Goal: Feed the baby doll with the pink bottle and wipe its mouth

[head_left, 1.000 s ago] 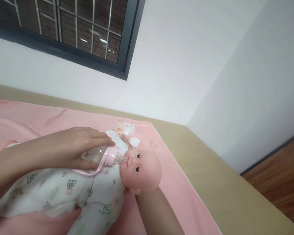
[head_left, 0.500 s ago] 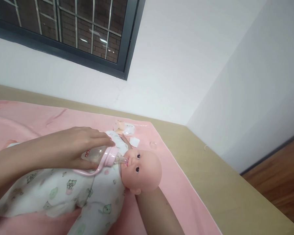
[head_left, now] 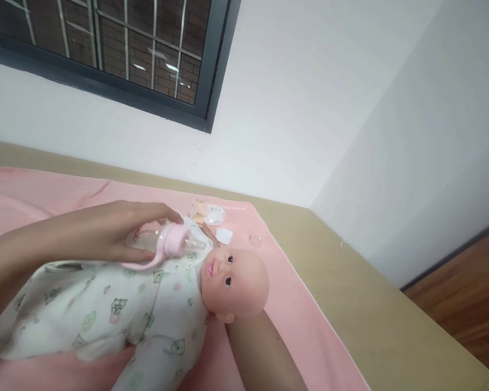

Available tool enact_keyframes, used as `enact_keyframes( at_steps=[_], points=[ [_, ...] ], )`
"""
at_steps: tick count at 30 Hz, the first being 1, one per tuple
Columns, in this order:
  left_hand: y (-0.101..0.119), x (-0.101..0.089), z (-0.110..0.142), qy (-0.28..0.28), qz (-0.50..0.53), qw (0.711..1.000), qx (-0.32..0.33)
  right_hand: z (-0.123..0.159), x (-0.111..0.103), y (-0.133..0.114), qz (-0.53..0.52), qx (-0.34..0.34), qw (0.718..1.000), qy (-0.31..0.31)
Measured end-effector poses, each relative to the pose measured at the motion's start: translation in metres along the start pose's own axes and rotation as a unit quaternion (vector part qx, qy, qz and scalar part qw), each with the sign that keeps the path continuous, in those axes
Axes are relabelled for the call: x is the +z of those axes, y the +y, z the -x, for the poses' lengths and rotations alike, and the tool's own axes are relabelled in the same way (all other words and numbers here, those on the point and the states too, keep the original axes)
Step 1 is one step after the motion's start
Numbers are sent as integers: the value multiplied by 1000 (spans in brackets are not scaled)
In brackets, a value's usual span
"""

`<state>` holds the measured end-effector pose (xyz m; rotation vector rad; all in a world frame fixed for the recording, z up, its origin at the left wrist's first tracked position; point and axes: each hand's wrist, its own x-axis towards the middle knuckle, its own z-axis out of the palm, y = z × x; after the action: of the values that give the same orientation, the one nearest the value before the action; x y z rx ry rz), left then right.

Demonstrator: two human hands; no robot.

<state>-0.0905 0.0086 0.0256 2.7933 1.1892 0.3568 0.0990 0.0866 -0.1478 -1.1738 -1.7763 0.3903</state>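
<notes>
A baby doll [head_left: 236,282] in a white printed sleepsuit lies on its back on a pink blanket [head_left: 305,331], head to the right. My left hand [head_left: 118,231] is closed round a clear baby bottle [head_left: 163,243] with a pink collar and handle. It holds the bottle just above the doll's chest, with the teat a little clear of the mouth. My right forearm [head_left: 261,353] runs under the doll's head; that hand is hidden beneath it.
Beyond the doll's head lie a small folded cloth [head_left: 207,212], a white square pad [head_left: 224,235] and a clear cap [head_left: 255,240]. The blanket covers a tan surface [head_left: 375,304] set into a white wall corner. Its edge drops to a wooden floor [head_left: 464,304] on the right.
My left hand has lifted the bottle up and back to the left, so the teat has come out of the doll's mouth. The doll and my right arm stay put.
</notes>
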Motion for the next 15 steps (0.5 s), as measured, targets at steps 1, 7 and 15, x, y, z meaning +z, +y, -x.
enact_keyframes(
  at_steps=[1,7,15],
  points=[
    [-4,-2,0,8,12,1000,-18,-2,4,1,0,6,1000,0],
    [-35,7,-9,127,21,990,-63,1,9,24,18,41,999,16],
    [-102,72,-27,232,-12,959,-162,6,11,28,-21,94,989,115]
  ],
)
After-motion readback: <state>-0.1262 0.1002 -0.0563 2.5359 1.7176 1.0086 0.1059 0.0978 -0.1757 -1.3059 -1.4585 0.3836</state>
